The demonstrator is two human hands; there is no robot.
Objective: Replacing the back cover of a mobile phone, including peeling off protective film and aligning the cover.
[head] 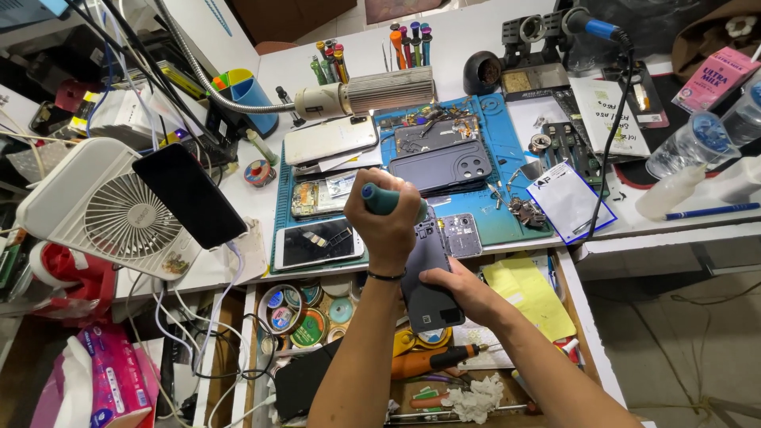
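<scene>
Left hand [388, 226]: fist wrapped round a green-handled screwdriver [386, 200], tip down on the phone.
Right hand [460, 289]: gripping the dark phone [428, 273], near edge of the blue mat [507, 150].

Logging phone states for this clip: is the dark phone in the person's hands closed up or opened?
Opened. The dark phone shows bare internal parts at its upper end, beside the left hand; the right hand steadies it.

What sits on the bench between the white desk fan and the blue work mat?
In the head view, a black phone leans against the white desk fan, short of the blue work mat.
</scene>
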